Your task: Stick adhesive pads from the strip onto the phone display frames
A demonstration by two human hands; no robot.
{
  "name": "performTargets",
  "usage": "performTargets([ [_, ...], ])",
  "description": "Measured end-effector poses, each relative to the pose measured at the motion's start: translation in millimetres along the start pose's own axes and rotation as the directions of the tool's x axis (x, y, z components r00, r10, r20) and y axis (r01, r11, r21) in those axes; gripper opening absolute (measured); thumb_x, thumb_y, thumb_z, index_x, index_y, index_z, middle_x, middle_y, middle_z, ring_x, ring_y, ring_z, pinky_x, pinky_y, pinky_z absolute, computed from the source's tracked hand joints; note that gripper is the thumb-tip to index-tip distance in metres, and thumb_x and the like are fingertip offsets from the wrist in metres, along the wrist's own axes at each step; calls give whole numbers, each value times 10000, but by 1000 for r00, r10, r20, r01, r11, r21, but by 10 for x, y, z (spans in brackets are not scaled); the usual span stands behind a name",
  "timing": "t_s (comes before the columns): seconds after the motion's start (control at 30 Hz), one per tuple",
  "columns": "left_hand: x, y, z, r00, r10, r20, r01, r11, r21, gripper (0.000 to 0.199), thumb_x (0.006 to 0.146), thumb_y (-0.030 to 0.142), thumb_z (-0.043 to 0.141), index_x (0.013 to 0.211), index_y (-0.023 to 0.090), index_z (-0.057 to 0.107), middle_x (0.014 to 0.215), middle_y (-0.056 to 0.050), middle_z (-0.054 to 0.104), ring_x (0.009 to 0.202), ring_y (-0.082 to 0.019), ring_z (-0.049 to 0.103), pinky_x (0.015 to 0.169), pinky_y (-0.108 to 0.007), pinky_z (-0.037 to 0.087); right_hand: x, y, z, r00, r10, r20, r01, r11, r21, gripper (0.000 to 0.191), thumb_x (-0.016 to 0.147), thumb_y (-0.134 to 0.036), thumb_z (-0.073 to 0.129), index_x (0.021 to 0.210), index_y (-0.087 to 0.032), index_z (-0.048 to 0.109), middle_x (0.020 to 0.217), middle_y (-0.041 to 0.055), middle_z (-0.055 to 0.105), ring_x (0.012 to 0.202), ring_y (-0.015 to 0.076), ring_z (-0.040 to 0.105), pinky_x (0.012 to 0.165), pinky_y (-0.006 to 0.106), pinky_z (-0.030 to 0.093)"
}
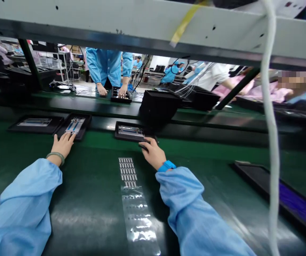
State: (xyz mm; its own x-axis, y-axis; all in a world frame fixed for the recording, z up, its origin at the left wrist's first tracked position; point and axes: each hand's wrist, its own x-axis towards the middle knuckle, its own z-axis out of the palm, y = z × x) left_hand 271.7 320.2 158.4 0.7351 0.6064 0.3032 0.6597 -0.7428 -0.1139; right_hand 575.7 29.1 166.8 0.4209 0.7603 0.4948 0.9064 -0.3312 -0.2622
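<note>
My left hand (62, 145), with a green bangle at the wrist, reaches to the near edge of a black tray (82, 132) that holds a flat silver part with blue strips; its fingers are spread. My right hand (153, 151), with a blue wrist strap, is closed around a small dark tool (143, 146) beside the near right corner of another black tray (119, 136), which holds a similar silver part. Between my forearms lies a sheet of small grey pieces (127, 169), its clear film (139, 220) trailing toward me.
A third black tray (14, 127) lies at the far left. A long dark tray (254, 174) with purple material is on the right. A white cable (272, 142) hangs in front of it. A metal beam crosses above; beyond the rail, a person in blue handles a black box.
</note>
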Motion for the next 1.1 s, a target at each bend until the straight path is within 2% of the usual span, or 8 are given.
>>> performTargets([
  [0.17,197,-56,-23,997,33,73,-39,996,85,372,851,60,300,1035,132,614,1012,-171,650,952,-321,594,911,-707,264,-392,-104,-62,994,103,35,-106,987,124,227,803,-231,492,957,-210,658,1220,109,532,1000,244,602,785,387,532],
  [0.37,69,0,-200,994,103,35,-107,982,154,346,876,103,325,1045,158,622,962,-130,658,902,-297,600,978,-709,156,-645,-217,-179,979,123,166,-179,903,390,293,827,-354,472,978,-204,673,1049,89,640,966,212,617,853,357,499],
  [0.43,-84,56,-286,992,124,28,-127,977,170,342,893,123,329,1068,175,618,956,-110,661,912,-280,600,1026,-678,100,-678,-299,-225,944,202,262,-320,759,567,363,856,-427,438,994,-188,673,954,82,670,859,200,629,756,339,511],
  [0.57,-527,235,-459,971,230,-62,-220,966,134,294,913,160,372,1041,195,634,1010,-83,663,934,-251,603,1069,-646,68,-679,-476,-263,845,343,410,-517,328,791,471,838,-563,444,808,-165,693,710,51,645,644,142,576,564,257,462],
  [0.67,-909,403,-591,939,317,-130,-315,948,41,229,895,158,441,1002,170,644,1152,-104,622,1054,-261,574,1085,-628,102,-668,-600,-273,812,364,456,-534,149,832,456,798,-605,500,736,-178,645,656,17,610,492,88,491,411,214,378],
  [0.73,-1149,518,-692,924,364,-116,-371,928,-46,200,885,145,466,974,164,644,1217,-104,592,1146,-256,528,1103,-605,98,-673,-671,-290,799,354,487,-545,80,835,410,773,-580,565,740,-175,623,690,15,621,499,81,516,422,203,422],
  [0.9,-1646,810,-978,889,458,-12,-439,845,-306,129,886,199,499,928,186,620,1293,-47,546,1262,-225,428,1131,-540,139,-711,-747,-322,784,324,529,-570,42,820,331,652,-383,770,864,-183,611,924,30,660,759,139,652,690,275,581],
  [1.1,-2210,1268,-1215,813,580,39,-542,780,-312,86,873,245,533,871,177,586,1310,-63,527,1229,-259,460,1062,-481,296,-712,-741,-294,734,435,521,-625,132,770,396,620,-416,782,843,-180,556,720,2,641,645,141,659,536,225,581],
])
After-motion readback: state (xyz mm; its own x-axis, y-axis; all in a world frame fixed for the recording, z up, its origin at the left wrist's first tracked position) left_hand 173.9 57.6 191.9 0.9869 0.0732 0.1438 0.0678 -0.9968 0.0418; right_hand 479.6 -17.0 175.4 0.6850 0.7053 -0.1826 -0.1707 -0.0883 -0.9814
